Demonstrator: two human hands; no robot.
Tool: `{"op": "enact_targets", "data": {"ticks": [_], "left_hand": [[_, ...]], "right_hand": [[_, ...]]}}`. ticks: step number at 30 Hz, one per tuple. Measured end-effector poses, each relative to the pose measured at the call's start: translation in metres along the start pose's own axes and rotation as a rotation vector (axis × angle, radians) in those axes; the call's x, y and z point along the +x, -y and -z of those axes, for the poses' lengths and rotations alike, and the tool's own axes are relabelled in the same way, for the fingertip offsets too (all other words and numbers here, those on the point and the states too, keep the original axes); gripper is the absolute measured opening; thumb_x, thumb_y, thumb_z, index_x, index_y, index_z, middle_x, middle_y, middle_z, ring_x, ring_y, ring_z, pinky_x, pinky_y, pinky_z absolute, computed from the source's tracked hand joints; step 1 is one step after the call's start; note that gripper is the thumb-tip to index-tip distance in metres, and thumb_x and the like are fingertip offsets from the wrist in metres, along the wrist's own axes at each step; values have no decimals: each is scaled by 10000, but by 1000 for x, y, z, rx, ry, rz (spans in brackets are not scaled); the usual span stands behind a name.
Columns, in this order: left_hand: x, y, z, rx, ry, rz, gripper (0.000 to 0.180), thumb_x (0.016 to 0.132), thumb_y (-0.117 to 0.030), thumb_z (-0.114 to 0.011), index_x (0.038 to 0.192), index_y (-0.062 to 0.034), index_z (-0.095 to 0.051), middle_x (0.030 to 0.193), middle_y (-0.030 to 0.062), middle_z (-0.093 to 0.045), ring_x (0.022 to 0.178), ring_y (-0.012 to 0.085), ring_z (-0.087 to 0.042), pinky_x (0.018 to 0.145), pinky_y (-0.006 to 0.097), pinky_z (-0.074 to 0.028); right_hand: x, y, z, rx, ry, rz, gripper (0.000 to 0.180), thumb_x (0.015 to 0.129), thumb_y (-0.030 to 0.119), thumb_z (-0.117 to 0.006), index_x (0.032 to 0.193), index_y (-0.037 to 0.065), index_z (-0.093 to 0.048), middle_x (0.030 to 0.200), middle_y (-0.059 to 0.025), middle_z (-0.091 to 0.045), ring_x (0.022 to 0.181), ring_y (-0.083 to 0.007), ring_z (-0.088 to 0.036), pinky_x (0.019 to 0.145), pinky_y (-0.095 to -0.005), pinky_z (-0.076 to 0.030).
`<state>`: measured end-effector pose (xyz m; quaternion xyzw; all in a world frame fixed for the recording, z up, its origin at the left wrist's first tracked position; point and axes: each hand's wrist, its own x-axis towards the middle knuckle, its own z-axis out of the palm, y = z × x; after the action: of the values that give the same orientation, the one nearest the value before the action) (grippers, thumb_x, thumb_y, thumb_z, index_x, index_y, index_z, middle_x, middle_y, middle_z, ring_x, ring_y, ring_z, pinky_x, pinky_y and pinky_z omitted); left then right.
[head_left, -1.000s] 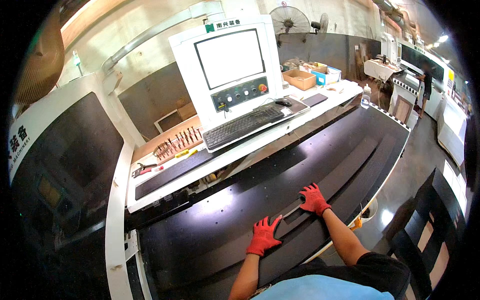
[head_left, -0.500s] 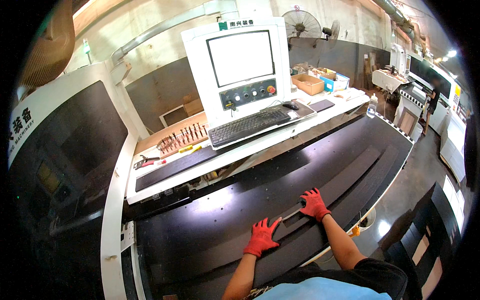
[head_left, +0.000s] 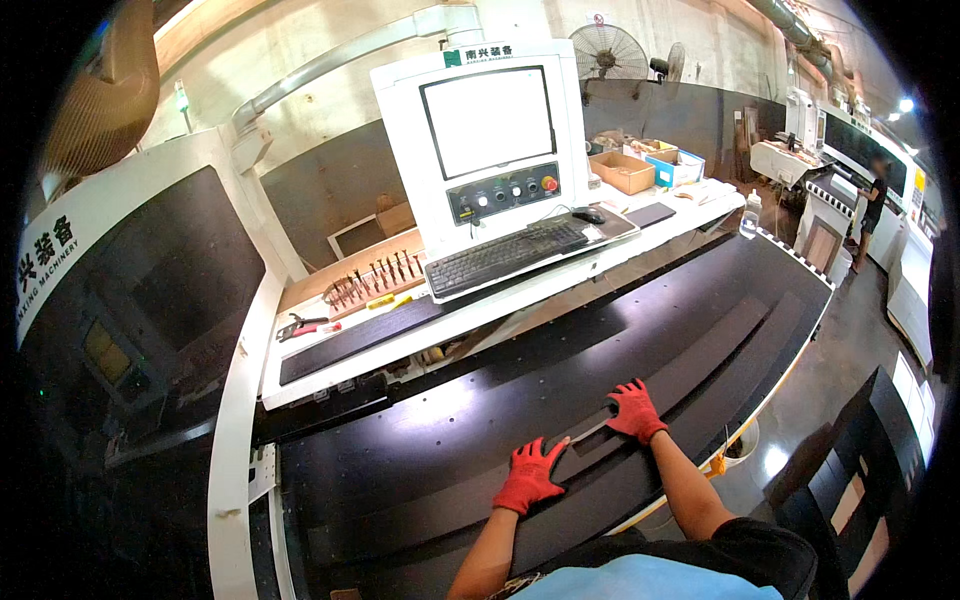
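Left hand, seen in the head view, wears a red glove and lies palm down, fingers spread, on a long black panel strip. Right hand, in a matching glove, rests farther right along the same strip, its fingers likewise spread. Whether any fingertip hooks the strip's edge cannot be told. A narrow pale edge shows between the two hands.

The strip lies lengthwise on a black machine bed; a second black strip lies on its near side.

Beyond the bed, a white console carries a lit monitor, a control panel with a red button, a black keyboard and a mouse. Left of the keyboard are a row of tool bits and red-handled pliers. Far right stand an open cardboard box, a blue-and-white box and a clear bottle. A person stands in the right background.
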<state>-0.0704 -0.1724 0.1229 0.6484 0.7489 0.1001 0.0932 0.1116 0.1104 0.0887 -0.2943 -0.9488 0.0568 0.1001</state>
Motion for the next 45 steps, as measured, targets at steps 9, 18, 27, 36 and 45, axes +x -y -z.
{"op": "enact_targets", "data": {"ticks": [9,18,27,36,45], "left_hand": [[-2,0,-3,-14,-14,0,1237,674,-548,-922,1709,-382,-264,1596,287,-398,1482,469,-393,1201,608,-315],[1,3,-8,-23,-49,-20,1230,668,-540,-931,1701,-390,-279,1590,262,-406,1469,454,-406,1193,589,-314],[3,-2,-1,1,-32,-12,1225,672,-553,-923,1700,-392,-277,1586,266,-407,1476,449,-396,1196,596,-309],[0,-3,1,17,24,25,1248,669,-556,-929,1706,-390,-256,1611,287,-386,1490,471,-386,1203,625,-311],[3,0,-1,28,10,6,1236,678,-568,-921,1705,-399,-253,1608,279,-398,1487,465,-394,1198,616,-312]], "right_hand": [[1,-2,-4,-38,19,-6,733,771,531,-790,1400,165,-702,1477,-159,-625,1407,-354,-530,1304,-546,-211],[-2,3,2,-22,-7,-13,732,756,512,-793,1388,154,-705,1448,-155,-637,1397,-341,-540,1302,-546,-225],[2,-7,-5,-5,-40,-7,732,709,538,-805,1327,150,-739,1434,-158,-650,1376,-366,-557,1298,-539,-241],[-2,5,6,12,-49,13,684,753,491,-810,1344,154,-732,1423,-153,-653,1368,-347,-549,1292,-558,-240],[-1,0,1,-3,0,-5,719,762,515,-796,1381,157,-717,1466,-163,-631,1399,-345,-533,1301,-557,-218]]}}
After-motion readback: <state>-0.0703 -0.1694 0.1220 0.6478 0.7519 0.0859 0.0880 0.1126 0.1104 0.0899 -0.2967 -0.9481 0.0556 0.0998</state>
